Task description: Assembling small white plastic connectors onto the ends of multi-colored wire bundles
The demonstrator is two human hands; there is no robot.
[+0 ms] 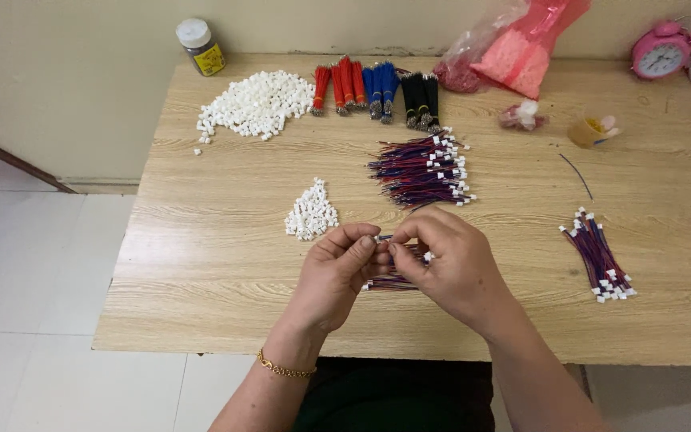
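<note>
My left hand (336,272) and my right hand (448,260) meet over the near middle of the wooden table (201,264). The left thumb and forefinger pinch a small white connector (377,238). My right hand holds a thin wire against it, and a short bundle of red and blue wires (393,282) lies under both hands. A small heap of white connectors (310,213) sits just left of my left hand. Beyond my hands lies a larger pile of wired connectors (425,170).
A big heap of white connectors (253,104) lies far left. Red, blue and black wire bundles (377,90) line the back. A finished bundle (600,258) rests at right. Also there: a jar (200,46), pink plastic bags (517,44), a pink alarm clock (661,50), a small cup (588,130).
</note>
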